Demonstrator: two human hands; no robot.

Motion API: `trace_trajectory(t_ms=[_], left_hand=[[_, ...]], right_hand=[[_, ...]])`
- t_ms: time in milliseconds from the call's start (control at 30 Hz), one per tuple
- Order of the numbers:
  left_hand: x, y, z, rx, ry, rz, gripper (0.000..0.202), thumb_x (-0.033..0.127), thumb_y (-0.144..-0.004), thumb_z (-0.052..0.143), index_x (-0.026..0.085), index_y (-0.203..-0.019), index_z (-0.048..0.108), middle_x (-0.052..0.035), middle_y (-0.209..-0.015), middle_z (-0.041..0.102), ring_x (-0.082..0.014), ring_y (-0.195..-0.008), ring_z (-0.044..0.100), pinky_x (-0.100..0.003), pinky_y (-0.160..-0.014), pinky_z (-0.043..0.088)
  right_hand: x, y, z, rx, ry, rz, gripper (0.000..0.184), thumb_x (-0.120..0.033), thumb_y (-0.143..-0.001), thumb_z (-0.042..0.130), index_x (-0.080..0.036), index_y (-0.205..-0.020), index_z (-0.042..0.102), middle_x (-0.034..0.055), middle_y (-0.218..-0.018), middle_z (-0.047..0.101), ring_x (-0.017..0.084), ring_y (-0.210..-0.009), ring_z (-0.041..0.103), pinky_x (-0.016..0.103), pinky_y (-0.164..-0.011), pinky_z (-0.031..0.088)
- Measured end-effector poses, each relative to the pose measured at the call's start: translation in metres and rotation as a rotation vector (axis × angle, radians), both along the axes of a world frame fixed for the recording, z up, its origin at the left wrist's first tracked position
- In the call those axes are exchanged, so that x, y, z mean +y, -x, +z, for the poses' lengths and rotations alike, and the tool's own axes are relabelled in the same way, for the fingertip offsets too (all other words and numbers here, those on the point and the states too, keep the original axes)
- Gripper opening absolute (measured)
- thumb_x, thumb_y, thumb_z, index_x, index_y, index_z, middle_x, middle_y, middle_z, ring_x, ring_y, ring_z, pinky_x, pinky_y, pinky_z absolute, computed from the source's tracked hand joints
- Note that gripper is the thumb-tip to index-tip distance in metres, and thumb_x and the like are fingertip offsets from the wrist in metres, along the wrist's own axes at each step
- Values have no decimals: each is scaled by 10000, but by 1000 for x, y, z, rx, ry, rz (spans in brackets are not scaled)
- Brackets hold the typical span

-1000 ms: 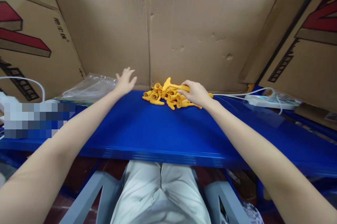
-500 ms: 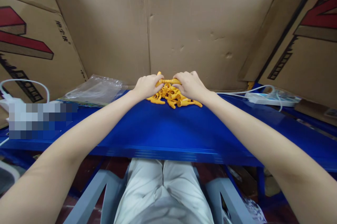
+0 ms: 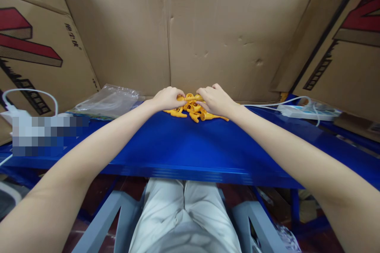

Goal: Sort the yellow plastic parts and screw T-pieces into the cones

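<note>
A ribbed yellow plastic piece spans the gap between my two hands. My left hand is closed around its left end, fingers curled over the top. At the other end, my right hand grips it between thumb and fingers. Both ends of the piece are partly covered by the hands. Just below lies a pile of similar yellow plastic pieces, some curved like hooks and some with round hollow ends. The pile rests on the blue table.
Cardboard walls in the back and sides of the table. A clear plastic bag lies at the left, near a white plug and cable. On the right is a white power strip with cables.
Both hands have lowered slightly towards the pile with the yellow piece still between them. The upright yellow end above my left hand is now hidden.
</note>
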State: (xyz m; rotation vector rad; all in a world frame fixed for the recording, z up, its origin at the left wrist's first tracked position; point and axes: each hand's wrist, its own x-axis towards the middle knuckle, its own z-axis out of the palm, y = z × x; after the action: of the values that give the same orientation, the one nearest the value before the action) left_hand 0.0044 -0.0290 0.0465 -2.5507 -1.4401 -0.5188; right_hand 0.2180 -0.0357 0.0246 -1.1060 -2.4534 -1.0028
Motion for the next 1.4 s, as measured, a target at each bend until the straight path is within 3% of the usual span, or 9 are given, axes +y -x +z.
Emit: trace_trajectory(t_ms=[233,467,633,800,1000,1200,1400], left_hand=[[2,0,-6,118,-13,65,400,395,-770,556,243,-1097,731,-43,-973,744,-214,-877,667,-282,-750,478],[4,4,-7,177,30,98,317,337,-742,561,244,-974,757,-46,-835,742,-227,-804,680,-291,-691,485],[20,35,-11,266,-18,264,342,211,-760,532,256,-1036,729,-57,-984,742,-246,-931,677,-299,-750,496],[44,86,-22,245,-7,490,373,235,-831,455,234,-1138,668,-94,-1122,711,-271,-1019,659,-321,-806,501],[79,134,-48,225,206,498,470,190,-807,420,183,-1240,603,-101,-1205,680,-228,-1077,637,-273,-874,485],[97,149,-71,214,300,587,501,303,-853,383,141,-1270,609,-156,-1252,650,-269,-1113,632,-297,-909,476],[105,149,-75,290,328,621,539,277,-766,463,198,-1274,627,-140,-1325,613,-304,-1151,608,-354,-886,500]], right_hand=[[-5,1,-3,-69,71,-2,243,-242,-933,423,-126,-1079,580,141,-999,664,246,-892,554,342,-773,236],[3,-11,-3,-10,-47,5,290,-51,-859,366,-158,-1039,568,113,-952,660,236,-875,529,360,-809,242],[17,-46,-9,213,-52,-40,217,-160,-862,437,-161,-1034,570,128,-995,661,254,-917,543,373,-825,272],[30,-88,-30,535,63,-167,190,-265,-825,546,-188,-992,591,109,-1006,684,275,-961,595,383,-826,344],[38,-116,-53,697,248,-348,183,-278,-765,636,-221,-939,630,84,-1005,712,272,-954,639,363,-790,420],[53,-124,-45,695,226,-381,216,-300,-770,634,-219,-968,665,89,-1022,713,272,-955,638,376,-804,442],[80,-141,-38,655,165,-429,234,-331,-723,664,-217,-922,713,104,-987,697,280,-937,611,386,-764,452]])
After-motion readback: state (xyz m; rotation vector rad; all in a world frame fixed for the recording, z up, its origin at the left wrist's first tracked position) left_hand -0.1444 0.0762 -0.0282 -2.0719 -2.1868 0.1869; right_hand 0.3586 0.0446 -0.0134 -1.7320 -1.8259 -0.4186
